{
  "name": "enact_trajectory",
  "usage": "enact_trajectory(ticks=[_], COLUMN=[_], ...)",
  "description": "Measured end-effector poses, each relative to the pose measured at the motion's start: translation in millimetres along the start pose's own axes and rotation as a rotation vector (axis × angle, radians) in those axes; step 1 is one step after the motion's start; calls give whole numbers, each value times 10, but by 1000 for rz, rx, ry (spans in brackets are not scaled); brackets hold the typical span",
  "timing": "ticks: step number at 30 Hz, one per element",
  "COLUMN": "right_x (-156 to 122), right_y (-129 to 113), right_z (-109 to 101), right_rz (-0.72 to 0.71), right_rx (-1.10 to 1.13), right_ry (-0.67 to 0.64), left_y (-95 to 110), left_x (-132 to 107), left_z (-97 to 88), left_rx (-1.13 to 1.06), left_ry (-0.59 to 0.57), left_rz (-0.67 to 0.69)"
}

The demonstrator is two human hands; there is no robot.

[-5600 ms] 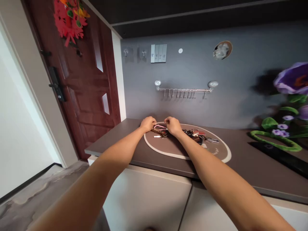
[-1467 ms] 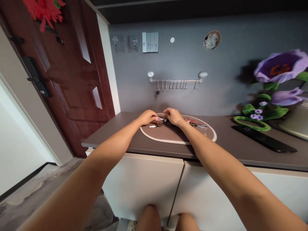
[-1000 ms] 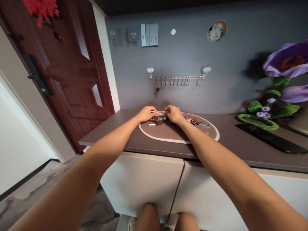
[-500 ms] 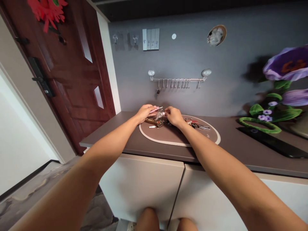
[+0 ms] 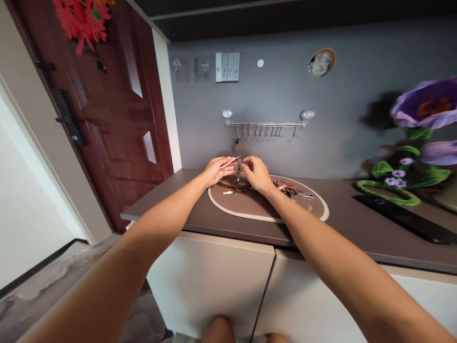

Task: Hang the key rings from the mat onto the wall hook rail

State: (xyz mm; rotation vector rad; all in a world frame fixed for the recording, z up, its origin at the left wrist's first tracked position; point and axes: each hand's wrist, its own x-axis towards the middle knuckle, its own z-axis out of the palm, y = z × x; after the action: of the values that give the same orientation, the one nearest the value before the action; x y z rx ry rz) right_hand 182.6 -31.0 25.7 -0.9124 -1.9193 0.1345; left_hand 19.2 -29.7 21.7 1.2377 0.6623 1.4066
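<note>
My left hand and my right hand are raised together just above an oval brown mat on a dark countertop. Both pinch a bunch of keys with a pink strap, lifted a little off the mat. A brown key fob and more keys lie on the mat under my hands. Another key bunch with red tags lies to the right of my right hand. On the grey wall behind, a chrome hook rail has one small key hanging at its left end.
A dark red door stands at the left. White cabinet doors are below the countertop. A black flat object and purple artificial flowers are at the right. Light switches sit on the wall above.
A key now hangs on the rail's left end, absent in the oldest frame. My hands have lifted the key bunch with the pink strap up off the mat.
</note>
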Motion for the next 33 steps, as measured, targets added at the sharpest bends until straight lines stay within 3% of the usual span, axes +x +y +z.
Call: enact_trajectory(ticks=[10, 19, 28, 33], right_x=[-12, 7, 32, 37], right_y=[18, 69, 65, 40], right_z=[18, 5, 1, -6], right_rz=[-42, -65, -149, -171], right_rx=[-35, -33, -47, -7], right_ry=[27, 106, 125, 138], left_y=[4, 29, 64, 52], left_x=[-28, -14, -25, -40], left_z=[28, 6, -32, -36], left_rx=[-9, -18, 120, 224], left_ry=[-48, 17, 110, 95], left_rz=[1, 12, -64, -117])
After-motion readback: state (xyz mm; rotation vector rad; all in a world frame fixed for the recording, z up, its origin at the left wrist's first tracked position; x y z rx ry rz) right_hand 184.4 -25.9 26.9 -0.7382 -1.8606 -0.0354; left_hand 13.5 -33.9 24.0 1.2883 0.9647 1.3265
